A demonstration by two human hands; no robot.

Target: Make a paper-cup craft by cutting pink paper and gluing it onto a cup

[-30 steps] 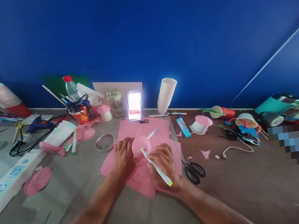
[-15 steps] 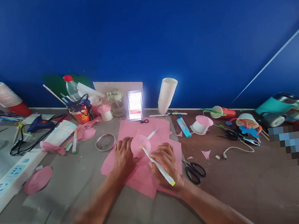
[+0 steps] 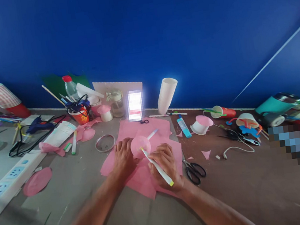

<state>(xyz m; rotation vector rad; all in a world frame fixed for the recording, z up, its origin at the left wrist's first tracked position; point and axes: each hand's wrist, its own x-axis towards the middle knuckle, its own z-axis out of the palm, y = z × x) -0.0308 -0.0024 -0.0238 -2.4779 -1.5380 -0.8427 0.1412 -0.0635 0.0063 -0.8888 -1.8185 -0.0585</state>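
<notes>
My right hand (image 3: pixel 166 165) is closed around a white marker (image 3: pixel 160 171) with a yellow end. Its yellow tip meets the face of a round pink paper piece (image 3: pixel 139 143). My left hand (image 3: pixel 124 154) grips that piece at its left edge, thumb low and partly hidden; what lies beneath the piece is hidden too. Under both hands spread overlapping sheets of pink paper (image 3: pixel 145 186). A pale marker cap (image 3: pixel 153 134) lies on them just behind the round piece. Black-handled scissors (image 3: pixel 195 172) rest to the right of my right hand.
Rightward stand a glue stick (image 3: pixel 184 128), a pink-topped paper cup (image 3: pixel 201 126) and a teal thermos (image 3: pixel 276 105). A lit phone (image 3: pixel 135 105) and stacked paper cups (image 3: pixel 166 96) are at the back. Leftward lie a tape roll (image 3: pixel 105 143), a power strip (image 3: pixel 15 182) and a glue gun (image 3: pixel 41 123).
The marker has shifted very slightly left on the round pink piece, its tip still against it. Both hands keep their grip, and the whole view has drifted a little.
</notes>
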